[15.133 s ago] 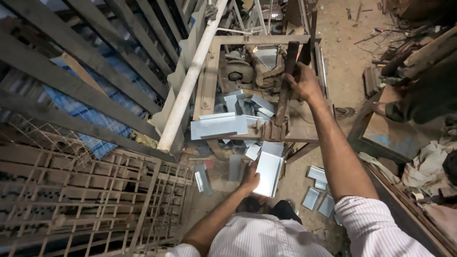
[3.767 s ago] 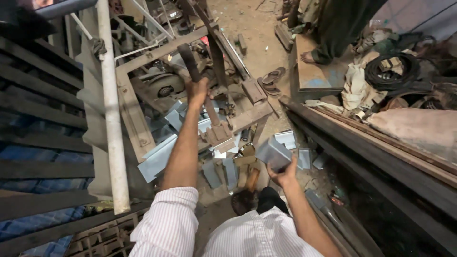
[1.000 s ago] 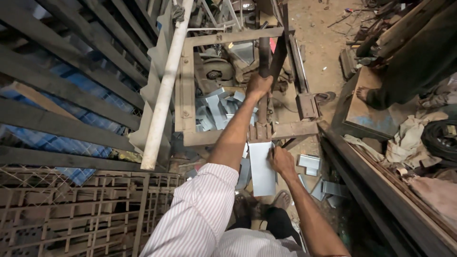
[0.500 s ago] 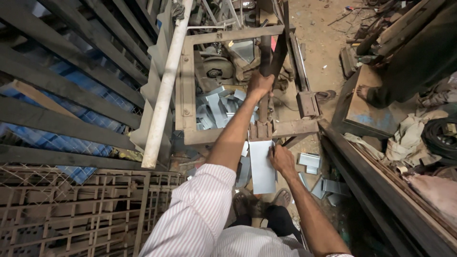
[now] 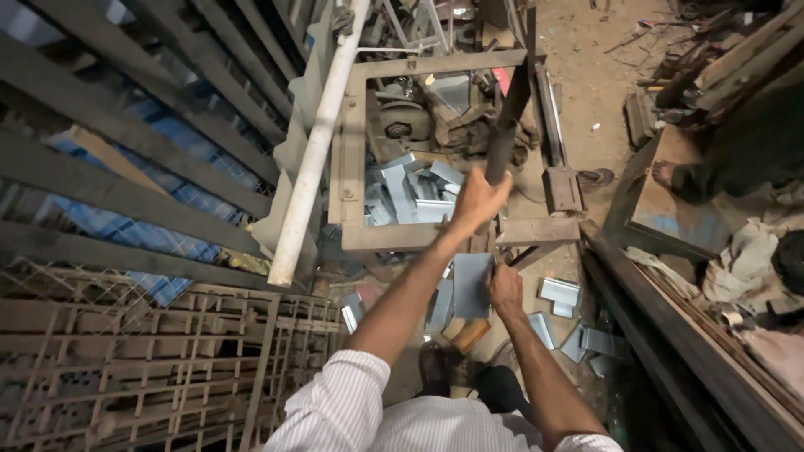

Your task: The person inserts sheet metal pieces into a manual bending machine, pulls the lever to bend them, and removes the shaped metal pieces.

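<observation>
I stand over a rusty hand-lever press frame (image 5: 352, 151) and look straight down. My left hand (image 5: 477, 201) is shut on the dark lever handle (image 5: 509, 117), which slants up from my fist. Just below it, my right hand (image 5: 505, 289) grips the right edge of a flat grey metal sheet (image 5: 469, 285) held at the front bar of the frame. Several bent grey sheet-metal pieces (image 5: 410, 188) lie heaped inside the frame. My dark shoes (image 5: 435, 368) show beneath the sheet.
A white pipe (image 5: 314, 151) leans along the frame's left side. Metal grilles (image 5: 142, 360) and dark slats (image 5: 126, 134) fill the left. More cut sheet pieces (image 5: 561, 293) lie on the floor at right, beside a long steel beam (image 5: 670, 326). Another person's foot (image 5: 666, 174) is by a rusty box.
My left hand has come down and toward me with the lever handle. My right hand and the sheet have barely shifted.
</observation>
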